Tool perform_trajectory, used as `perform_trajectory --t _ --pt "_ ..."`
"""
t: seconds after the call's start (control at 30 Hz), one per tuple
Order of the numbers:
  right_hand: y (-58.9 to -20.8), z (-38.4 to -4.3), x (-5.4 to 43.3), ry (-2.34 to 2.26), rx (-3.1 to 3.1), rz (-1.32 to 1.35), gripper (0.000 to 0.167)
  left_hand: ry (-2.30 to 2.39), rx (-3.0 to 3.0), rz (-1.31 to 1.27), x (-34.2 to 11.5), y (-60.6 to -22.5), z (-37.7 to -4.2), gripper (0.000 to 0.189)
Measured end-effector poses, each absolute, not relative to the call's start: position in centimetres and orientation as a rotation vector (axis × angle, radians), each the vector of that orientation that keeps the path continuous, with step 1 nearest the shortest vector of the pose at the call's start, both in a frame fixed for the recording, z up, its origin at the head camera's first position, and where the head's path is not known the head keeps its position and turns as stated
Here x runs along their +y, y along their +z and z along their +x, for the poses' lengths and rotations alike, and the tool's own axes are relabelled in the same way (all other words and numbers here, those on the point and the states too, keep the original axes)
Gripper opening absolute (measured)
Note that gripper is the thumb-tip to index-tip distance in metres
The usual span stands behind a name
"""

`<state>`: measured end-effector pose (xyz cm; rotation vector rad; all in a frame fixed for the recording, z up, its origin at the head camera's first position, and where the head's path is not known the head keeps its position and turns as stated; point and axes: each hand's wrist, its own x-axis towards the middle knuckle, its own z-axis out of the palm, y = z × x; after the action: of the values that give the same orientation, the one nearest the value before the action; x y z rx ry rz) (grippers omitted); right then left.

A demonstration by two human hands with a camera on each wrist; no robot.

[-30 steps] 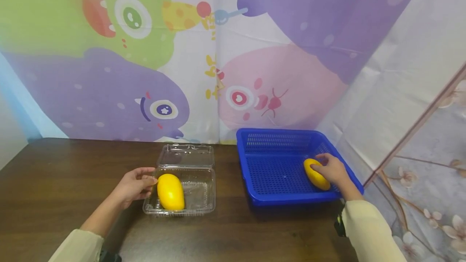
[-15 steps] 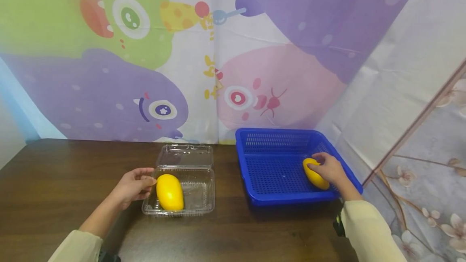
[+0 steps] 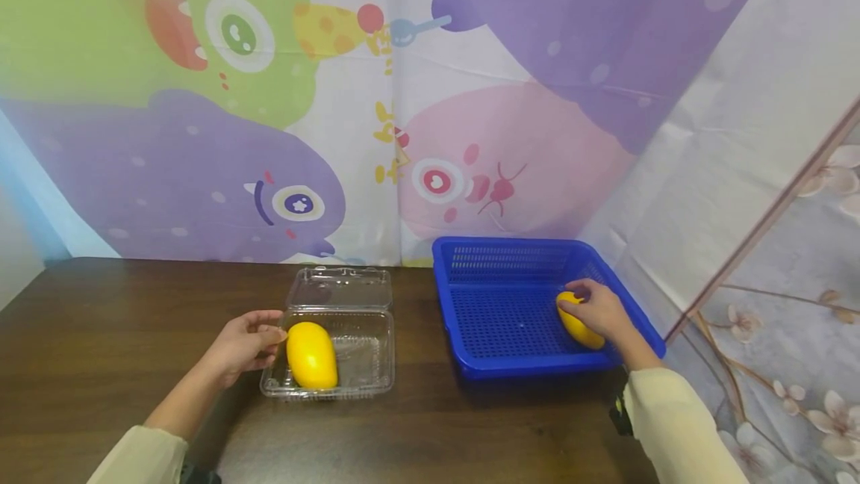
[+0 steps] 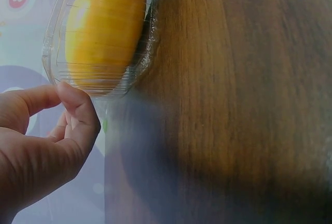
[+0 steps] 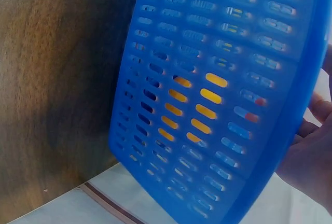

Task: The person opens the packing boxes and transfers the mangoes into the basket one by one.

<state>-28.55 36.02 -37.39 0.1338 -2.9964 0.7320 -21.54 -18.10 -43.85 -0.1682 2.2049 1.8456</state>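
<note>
A clear plastic clamshell container [image 3: 366, 392] lies with its lid folded back on the table, a yellow mango [image 3: 311, 355] in its left half. My left hand [image 3: 245, 346] pinches the container's left rim between thumb and fingertips. In the left wrist view, the fingertips [image 4: 66, 90] meet right at the rim, beside the mango's end. Inside the blue basket [image 3: 531, 366], at its right side, a second mango [image 3: 575, 326] is gripped from above by my right hand [image 3: 605, 314]. The right wrist view shows that mango only as yellow through the basket's slots, with the fingers mostly hidden.
The dark wooden table [image 3: 403, 432] carries both containers, with a narrow strip between them. Behind stands a cartoon-printed curtain [image 3: 363, 222]. A flowered panel [image 3: 799, 320] rises close along the basket's right side.
My right hand has shifted slightly left over the mango in the basket. My left hand stays at the container's rim. The head view has drifted a little.
</note>
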Motion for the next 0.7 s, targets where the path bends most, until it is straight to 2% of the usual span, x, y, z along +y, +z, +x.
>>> perform_trajectory --t 0.7 --pt "-36.7 -28.3 34.7 0.777 -2.979 0.163 0.041 1.85 2.204 -0.17 -18.1 -44.0 -21.6 0.056"
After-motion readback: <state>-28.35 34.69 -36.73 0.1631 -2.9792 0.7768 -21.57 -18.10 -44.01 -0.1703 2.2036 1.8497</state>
